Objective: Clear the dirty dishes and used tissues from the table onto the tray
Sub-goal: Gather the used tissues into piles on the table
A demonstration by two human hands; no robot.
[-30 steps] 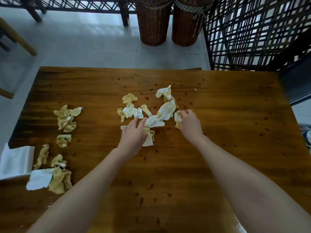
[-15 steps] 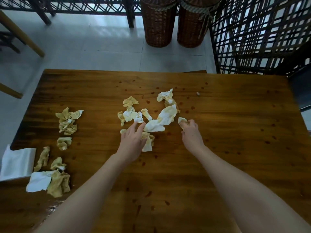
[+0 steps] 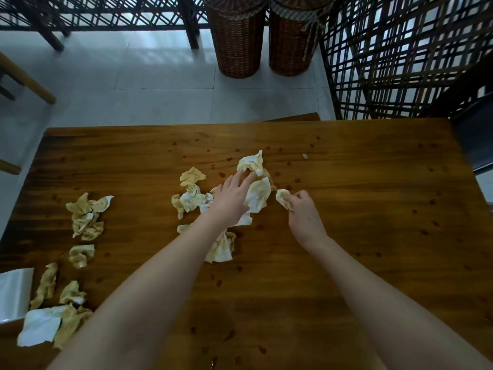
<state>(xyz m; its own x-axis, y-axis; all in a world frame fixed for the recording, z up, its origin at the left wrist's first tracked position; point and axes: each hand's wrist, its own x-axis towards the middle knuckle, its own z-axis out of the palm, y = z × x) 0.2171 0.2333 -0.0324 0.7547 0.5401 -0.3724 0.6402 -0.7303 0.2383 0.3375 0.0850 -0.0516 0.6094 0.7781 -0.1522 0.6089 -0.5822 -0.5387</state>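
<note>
- Head view: a wooden table [image 3: 373,209] is seen from above, spotted with reddish-brown drips [image 3: 218,283]; stained, crumpled tissues are scattered over its middle and left part.
- The left hand [image 3: 230,198] is stretched forward over the middle pile with its fingers nearly straight and spread; the fingertips are laid on the far crumpled tissue [image 3: 252,162]; nothing is gripped by it.
- The right hand [image 3: 304,214] is held just right of the pile with its fingers curled; a small stained tissue [image 3: 283,196] is pinched between thumb and fingers; whether it is lifted off the wood cannot be told.
- A larger yellow-stained tissue [image 3: 258,194] is found between the two hands, touching the left one; more wads [image 3: 190,198] are bunched just left of that hand; another wad [image 3: 222,248] is partly covered by the left forearm.
- A separate cluster [image 3: 88,214] is spread well apart, toward the left edge; a white napkin [image 3: 40,327] is seen at the near left corner with stained wads against it.
- A white glossy item [image 3: 14,295] is cut off by the left border; its kind cannot be told.
- Two wicker baskets [image 3: 237,44] are stood on the tiled floor beyond the far edge.
</note>
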